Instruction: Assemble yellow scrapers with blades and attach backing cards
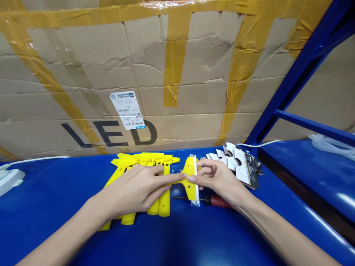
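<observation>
A yellow scraper (190,184) with a white strip and clear film along its right edge is held above the table. My right hand (219,179) is closed, with its thumb on the front of the scraper head and its fingers behind the right edge. My left hand (135,186) is closed around the handle side, its index finger stretched onto the head; most of the handle is hidden by this hand. Several yellow scraper handles (164,205) lie beneath and beside my left hand. Below the scraper lies a screwdriver (219,201) with a red and black grip, partly covered by my right wrist.
Several printed cards (244,166) are fanned out to the right. A few tiny metal pieces lie behind the scraper. A large taped cardboard box (199,96) stands behind the blue table (194,240). A blue metal frame (277,85) rises at right; a white device (11,181) sits far left.
</observation>
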`<state>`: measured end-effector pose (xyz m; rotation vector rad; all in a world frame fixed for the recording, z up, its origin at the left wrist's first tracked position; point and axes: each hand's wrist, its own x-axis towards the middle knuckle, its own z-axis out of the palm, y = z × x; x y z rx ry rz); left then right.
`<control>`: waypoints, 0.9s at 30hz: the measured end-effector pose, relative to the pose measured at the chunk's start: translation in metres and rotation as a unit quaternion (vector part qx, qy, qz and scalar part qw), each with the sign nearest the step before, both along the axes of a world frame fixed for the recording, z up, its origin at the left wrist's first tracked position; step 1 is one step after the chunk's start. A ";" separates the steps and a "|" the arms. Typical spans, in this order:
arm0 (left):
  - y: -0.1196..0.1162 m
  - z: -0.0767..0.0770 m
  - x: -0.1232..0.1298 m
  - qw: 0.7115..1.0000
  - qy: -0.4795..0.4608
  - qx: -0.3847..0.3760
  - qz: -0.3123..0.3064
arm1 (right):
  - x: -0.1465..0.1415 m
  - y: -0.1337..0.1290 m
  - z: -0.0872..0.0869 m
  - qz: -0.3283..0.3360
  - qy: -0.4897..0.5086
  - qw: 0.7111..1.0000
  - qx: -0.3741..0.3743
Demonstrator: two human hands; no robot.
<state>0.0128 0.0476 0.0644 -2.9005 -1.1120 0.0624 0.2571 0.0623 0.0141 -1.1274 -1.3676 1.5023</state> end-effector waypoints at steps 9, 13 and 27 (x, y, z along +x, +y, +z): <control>0.013 0.010 -0.029 0.999 0.000 0.023 0.041 | 0.002 0.008 0.015 -0.015 -0.247 0.950 0.190; 0.018 0.018 -0.049 0.998 -0.008 0.018 0.056 | -0.009 0.004 0.009 0.048 -0.405 0.856 0.317; 0.014 0.023 -0.058 0.997 0.011 -0.006 0.075 | -0.040 0.015 -0.001 0.122 -0.452 0.805 0.365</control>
